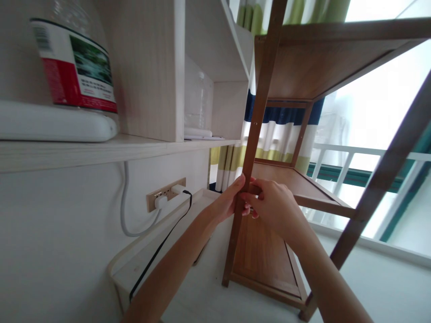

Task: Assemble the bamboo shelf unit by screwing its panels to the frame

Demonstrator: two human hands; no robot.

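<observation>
A brown wooden shelf rack (257,112) with several boards stands in front of me, its near-left post slanting through the middle of the view. My left hand (232,197) is wrapped round that post from the left, thumb along its front, at the height of the middle shelf board (303,184). Close beside it, my right hand (271,197) is at the same joint, its fingers bent and pinched against the post and the board's end. Whatever small piece may be between the right fingertips is hidden. The lower board (266,255) lies beneath both hands.
At left, a white wall shelf (144,148) holds a large plastic bottle (79,67) and a white flat object (54,121). Below it, a wall socket (166,193) has plugs and cords. Striped curtains (272,134) and a white railing (350,152) are behind the rack.
</observation>
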